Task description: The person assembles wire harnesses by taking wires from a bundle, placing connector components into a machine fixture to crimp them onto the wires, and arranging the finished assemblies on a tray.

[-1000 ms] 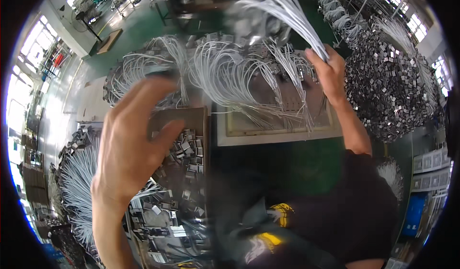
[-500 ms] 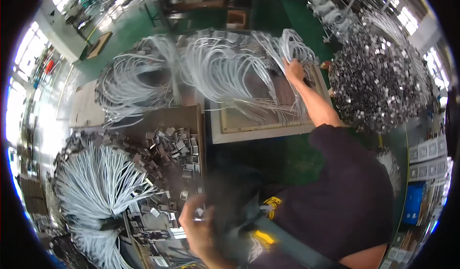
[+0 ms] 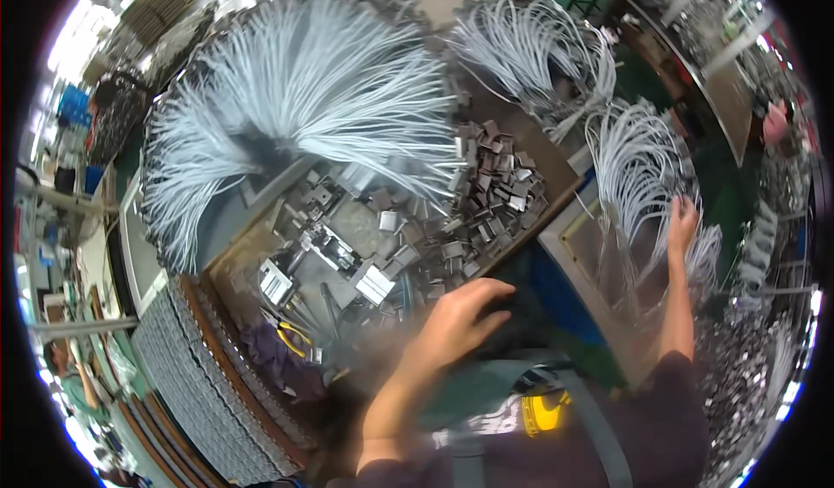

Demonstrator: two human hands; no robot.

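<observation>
My left hand (image 3: 465,321) hovers in front of the workbench, fingers bent and thumb apart, with nothing in it. On the bench beyond it lies a heap of small grey metal housings (image 3: 504,184). My right hand (image 3: 685,220) reaches far out to the right, to the outer side of a looped bundle of white cables (image 3: 630,149). Its fingers are closed at the cables' edge; what they pinch is too small to make out. A metal fixture (image 3: 334,252) stands on the bench among loose housings, left of my left hand.
A large fan of white cables (image 3: 321,71) covers the bench's far left. Another cable bundle (image 3: 521,41) lies farther back. Yellow-handled pliers (image 3: 294,339) rest near a dark cloth (image 3: 276,358). Grey stacked strips (image 3: 204,384) stand at left. A large pile of metal parts (image 3: 743,375) is at right.
The view has swung left, so the bench now fills the middle. My right hand remains at the cable bundle on the right. My left hand is still raised near the bench edge.
</observation>
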